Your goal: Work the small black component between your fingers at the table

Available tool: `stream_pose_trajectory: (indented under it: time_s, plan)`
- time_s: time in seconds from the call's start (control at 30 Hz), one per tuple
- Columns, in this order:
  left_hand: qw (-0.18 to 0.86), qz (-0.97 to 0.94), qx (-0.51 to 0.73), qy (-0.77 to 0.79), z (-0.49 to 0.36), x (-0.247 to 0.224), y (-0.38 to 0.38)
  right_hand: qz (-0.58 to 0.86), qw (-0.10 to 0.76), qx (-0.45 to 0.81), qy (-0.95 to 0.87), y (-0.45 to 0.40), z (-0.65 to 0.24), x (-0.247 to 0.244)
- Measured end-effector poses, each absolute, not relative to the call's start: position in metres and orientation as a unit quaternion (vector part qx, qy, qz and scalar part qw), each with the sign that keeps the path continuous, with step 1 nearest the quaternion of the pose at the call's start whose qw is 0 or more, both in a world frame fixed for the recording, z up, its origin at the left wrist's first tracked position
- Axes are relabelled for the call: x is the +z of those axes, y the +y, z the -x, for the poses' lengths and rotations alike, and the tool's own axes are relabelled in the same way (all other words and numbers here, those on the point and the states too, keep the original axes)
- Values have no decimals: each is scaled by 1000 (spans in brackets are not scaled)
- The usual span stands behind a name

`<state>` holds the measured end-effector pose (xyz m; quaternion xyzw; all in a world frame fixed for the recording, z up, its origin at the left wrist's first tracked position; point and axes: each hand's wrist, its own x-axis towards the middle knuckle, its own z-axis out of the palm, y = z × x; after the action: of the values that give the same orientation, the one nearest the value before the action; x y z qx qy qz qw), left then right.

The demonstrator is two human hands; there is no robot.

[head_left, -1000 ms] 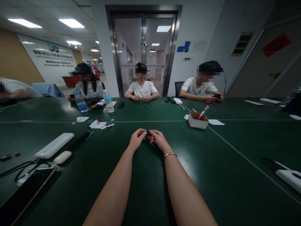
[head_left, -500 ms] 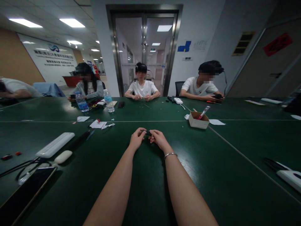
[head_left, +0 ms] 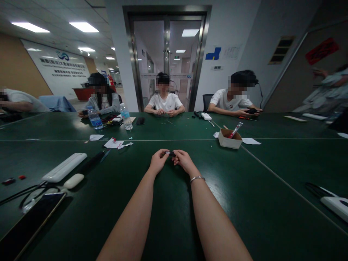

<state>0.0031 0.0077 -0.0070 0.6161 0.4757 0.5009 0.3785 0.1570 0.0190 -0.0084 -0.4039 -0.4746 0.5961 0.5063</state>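
Note:
Over the green table (head_left: 168, 203), both my arms reach forward and my fingertips meet around a small black piece with a short silvery end (head_left: 172, 154). The fingers of my left hand (head_left: 158, 160) pinch its silvery left end. My right hand (head_left: 184, 160), with a bracelet (head_left: 197, 178) on the wrist, grips the black right end, its other fingers curled in. The piece lies level between the hands. Much of it is covered by fingers, and its kind is too small to make out.
A small box (head_left: 230, 141) with a red-and-clear tool stands ahead to the right. Papers (head_left: 114, 143) and water bottles (head_left: 125, 117) are ahead left. A white power strip (head_left: 65, 167), a mouse-shaped white item (head_left: 74, 181) and a phone (head_left: 32, 224) lie left. Several people sit around the table.
A silvery end now shows between my left fingertips and the black part. My hands have hardly moved. A blurred person has come into view at the far right.

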Motion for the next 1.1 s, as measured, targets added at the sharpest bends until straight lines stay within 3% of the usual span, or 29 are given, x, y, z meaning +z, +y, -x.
stream_pose_trajectory:
  time_s: [1.1]
  plan:
    - [368,-636,497,462,-2,-6,7,402,507,598,-473,21,-158,-10]
